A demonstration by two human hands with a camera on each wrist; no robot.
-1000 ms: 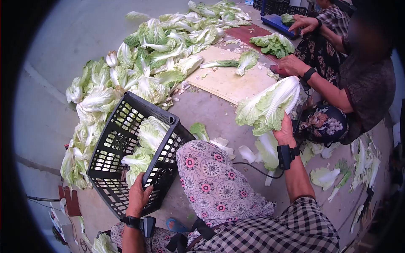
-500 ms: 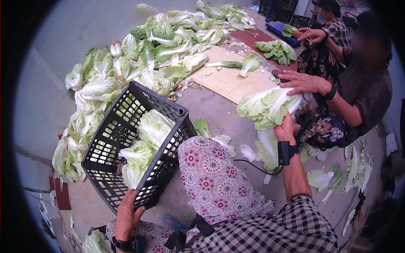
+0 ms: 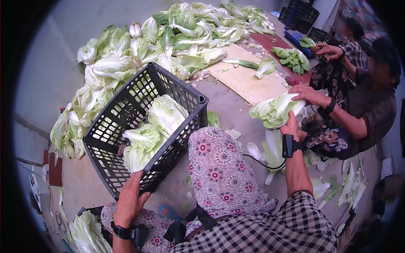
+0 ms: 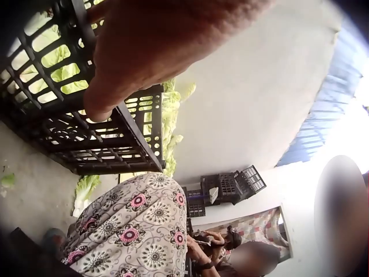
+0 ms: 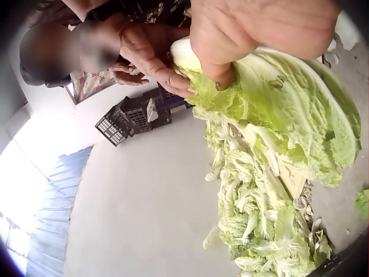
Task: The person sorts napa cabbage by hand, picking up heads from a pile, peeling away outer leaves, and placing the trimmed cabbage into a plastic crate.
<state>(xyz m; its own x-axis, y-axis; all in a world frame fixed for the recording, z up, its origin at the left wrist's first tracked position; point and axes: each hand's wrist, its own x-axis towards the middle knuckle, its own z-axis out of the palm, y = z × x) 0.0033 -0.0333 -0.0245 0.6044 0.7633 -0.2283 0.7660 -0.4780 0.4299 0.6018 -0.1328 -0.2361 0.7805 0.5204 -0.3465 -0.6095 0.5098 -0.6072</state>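
My right hand (image 3: 290, 126) holds a napa cabbage (image 3: 273, 112) from beneath, white base turned toward the person on the right. In the right wrist view my thumb lies over its green leaves. That person's hand (image 3: 312, 96) rests on the cabbage's base. A black slatted plastic crate (image 3: 201, 100) stands tilted at my left, with napa cabbages (image 3: 166, 114) inside. My left hand (image 3: 130, 200) grips its near rim, thumb on the outer side and fingers over the edge, as the left wrist view (image 4: 101, 104) also has it.
A large heap of napa cabbages (image 3: 194, 33) lies along the wall. Beside it are a pale board (image 3: 242, 82) with a loose leaf (image 3: 266, 67) and a dark red board (image 3: 274, 42). Trimmed leaves (image 3: 274, 152) litter the floor. Another cabbage (image 3: 88, 232) lies at lower left.
The other person's hand has reached over and come onto the cabbage in my right hand, which has tipped flatter. My left hand has shifted along the crate's near rim. The head view has turned slightly.
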